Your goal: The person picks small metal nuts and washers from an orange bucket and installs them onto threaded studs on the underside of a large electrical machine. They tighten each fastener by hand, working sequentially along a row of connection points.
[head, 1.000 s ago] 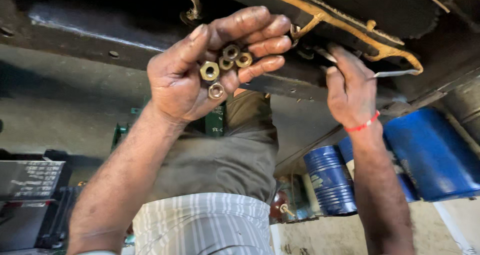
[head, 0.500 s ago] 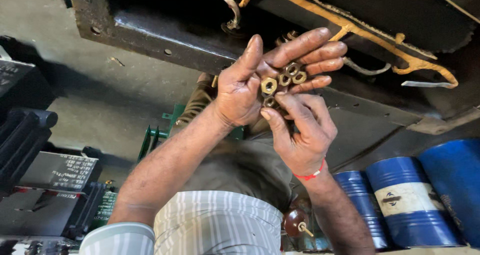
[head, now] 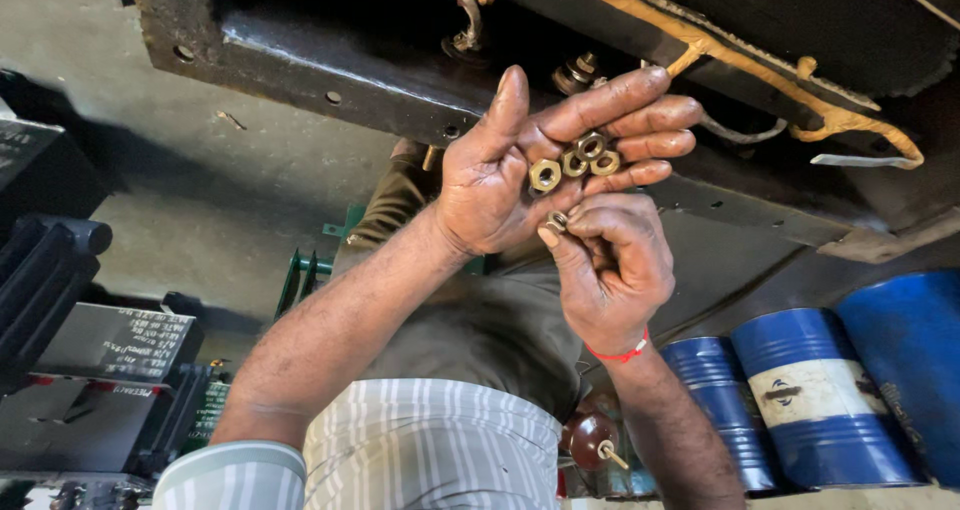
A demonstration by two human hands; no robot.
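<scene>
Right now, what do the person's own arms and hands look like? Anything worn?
Both hands bare and smudged with dark grime. The left hand has a striped white-and-grey short sleeve on its arm. The right hand has a thin red thread band at the wrist. No gloves.

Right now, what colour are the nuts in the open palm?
Brass-gold nuts in the left hand, shown in the head view.

Vehicle workshop, blue oil drums [head: 800,400], greasy steel chassis [head: 330,65] overhead (rusty), concrete floor [head: 190,200]

Sharp daylight view, dark shadowed top
</scene>
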